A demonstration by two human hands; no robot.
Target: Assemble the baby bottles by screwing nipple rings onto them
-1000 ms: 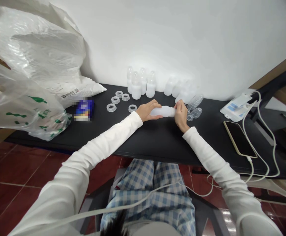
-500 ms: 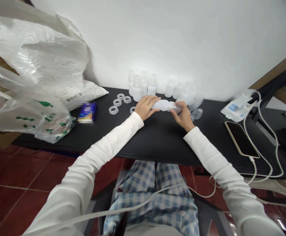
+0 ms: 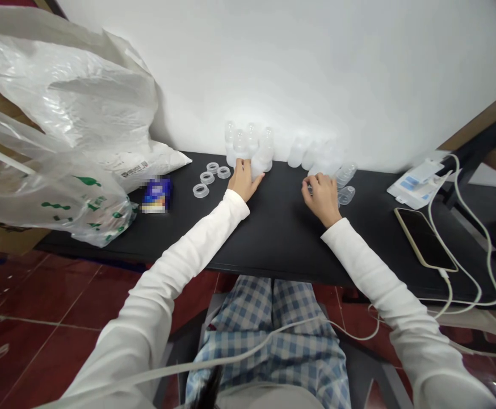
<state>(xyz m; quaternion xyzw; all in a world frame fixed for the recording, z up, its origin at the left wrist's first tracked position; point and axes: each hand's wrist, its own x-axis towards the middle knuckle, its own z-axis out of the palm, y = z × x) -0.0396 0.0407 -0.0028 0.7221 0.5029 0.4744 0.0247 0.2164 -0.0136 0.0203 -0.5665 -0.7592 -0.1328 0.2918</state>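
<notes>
White bottle (image 3: 259, 165) has been moved to the capped bottles (image 3: 240, 140), far centre of desk (image 3: 282, 233), gripped by left hand (image 3: 242, 180) alone now, seemingly capped, while right hand (image 3: 323, 199) is held curled by clear caps (image 3: 347, 174) at right, any pinch unclear.

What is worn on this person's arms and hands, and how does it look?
The left sleeve and right sleeve are long, white and wrinkled, ending near the wrists, without visible markings. The left hand and right hand wear no gloves.
</notes>
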